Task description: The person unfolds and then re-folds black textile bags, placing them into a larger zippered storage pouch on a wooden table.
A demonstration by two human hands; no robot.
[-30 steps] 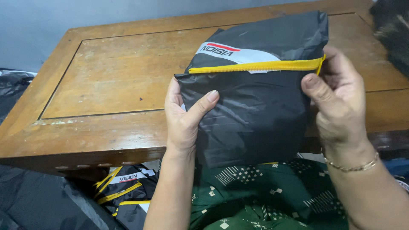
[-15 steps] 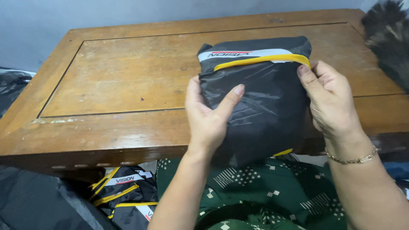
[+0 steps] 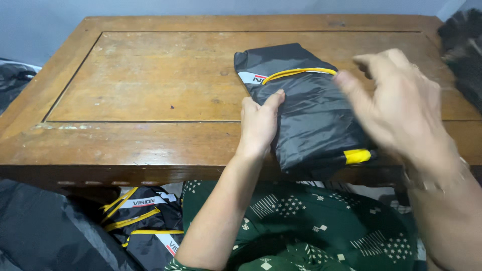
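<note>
A folded black bag (image 3: 306, 115) is being pressed onto the wooden table (image 3: 150, 85) under the left hand (image 3: 259, 124), fingers flat. The right hand (image 3: 401, 108), fingers spread, is being blurred above it. More bags (image 3: 143, 218) are being half hidden below the fingers.

Single head view: looks steeply down, close over table (image 3: 150, 90) near edge and wearer's lap (image 3: 311, 226).
</note>
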